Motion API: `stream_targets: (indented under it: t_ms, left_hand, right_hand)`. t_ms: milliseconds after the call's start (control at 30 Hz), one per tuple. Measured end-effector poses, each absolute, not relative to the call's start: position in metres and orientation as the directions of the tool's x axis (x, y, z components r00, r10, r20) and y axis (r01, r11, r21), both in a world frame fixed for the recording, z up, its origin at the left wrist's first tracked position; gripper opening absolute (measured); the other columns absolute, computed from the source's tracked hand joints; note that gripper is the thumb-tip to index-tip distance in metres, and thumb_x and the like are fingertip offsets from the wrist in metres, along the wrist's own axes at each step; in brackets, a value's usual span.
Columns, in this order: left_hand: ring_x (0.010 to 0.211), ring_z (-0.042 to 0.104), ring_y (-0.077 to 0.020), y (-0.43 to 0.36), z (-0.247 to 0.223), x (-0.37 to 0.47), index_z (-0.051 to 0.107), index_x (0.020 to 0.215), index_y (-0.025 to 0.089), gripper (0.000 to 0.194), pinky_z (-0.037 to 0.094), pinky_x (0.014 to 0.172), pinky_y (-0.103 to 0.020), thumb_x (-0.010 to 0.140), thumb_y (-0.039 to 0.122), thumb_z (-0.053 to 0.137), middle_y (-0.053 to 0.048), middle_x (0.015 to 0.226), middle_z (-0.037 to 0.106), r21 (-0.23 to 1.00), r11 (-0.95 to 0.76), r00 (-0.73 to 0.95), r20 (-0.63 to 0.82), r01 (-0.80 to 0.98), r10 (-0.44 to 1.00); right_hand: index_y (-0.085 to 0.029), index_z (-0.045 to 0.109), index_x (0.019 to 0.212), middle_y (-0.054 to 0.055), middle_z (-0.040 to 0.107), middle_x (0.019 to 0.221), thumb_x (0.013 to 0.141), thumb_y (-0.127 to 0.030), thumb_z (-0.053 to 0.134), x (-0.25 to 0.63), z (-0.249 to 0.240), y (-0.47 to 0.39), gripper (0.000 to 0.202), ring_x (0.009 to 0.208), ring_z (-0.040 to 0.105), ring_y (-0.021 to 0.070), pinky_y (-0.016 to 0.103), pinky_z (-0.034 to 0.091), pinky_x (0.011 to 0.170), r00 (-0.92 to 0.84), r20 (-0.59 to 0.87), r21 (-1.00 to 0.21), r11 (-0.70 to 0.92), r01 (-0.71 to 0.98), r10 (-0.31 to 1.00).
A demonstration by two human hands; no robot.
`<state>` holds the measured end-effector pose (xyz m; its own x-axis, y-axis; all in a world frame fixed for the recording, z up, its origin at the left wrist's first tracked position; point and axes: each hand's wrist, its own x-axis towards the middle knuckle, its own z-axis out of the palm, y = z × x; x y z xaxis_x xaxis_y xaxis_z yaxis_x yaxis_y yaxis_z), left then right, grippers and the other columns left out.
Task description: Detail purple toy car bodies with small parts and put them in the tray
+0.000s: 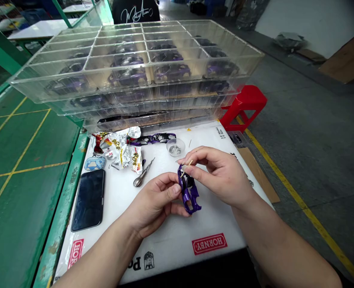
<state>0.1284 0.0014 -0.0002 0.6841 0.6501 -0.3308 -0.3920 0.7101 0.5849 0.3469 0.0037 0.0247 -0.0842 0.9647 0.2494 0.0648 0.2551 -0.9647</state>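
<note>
My left hand is closed around the left side of a purple toy car body shell, which has openings cut through it. Between the thumb and fingers of my right hand is a thin wooden stick, its lower end over the shell's upper part. Whether that end touches the shell I cannot tell. Beyond my hands, a small clear dish holds tiny shiny pieces too small to name. A pointed metal hand tool lies to the left of the dish. More purple car body parts rest behind it.
Stacked clear divided trays with purple car shells stand at the table's back. A phone, a small blue case and crumpled snack wrappers lie at left. A red stool stands beyond the white tabletop.
</note>
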Motion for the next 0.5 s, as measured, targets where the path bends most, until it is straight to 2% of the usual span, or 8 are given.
stream_targets:
  t_ms: [500]
  left_hand:
    - [0.077, 0.082, -0.0171, -0.0004, 0.0031, 0.1294, 0.078, 0.109, 0.013, 0.033, 0.073, 0.072, -0.028, 0.091, 0.031, 0.099, -0.006, 0.093, 0.081, 0.611, 0.697, 0.676, -0.334, -0.376, 0.657]
  right_hand:
    - [-0.025, 0.083, 0.105, 0.005, 0.085, 0.113, 0.102, -0.023, 0.087, 0.3458, 0.0270, 0.0020, 0.005, 0.112, 0.080, 0.0238, 0.041, 0.063, 0.103, -0.106, 0.333, -0.931, 0.344, 0.121, 0.937]
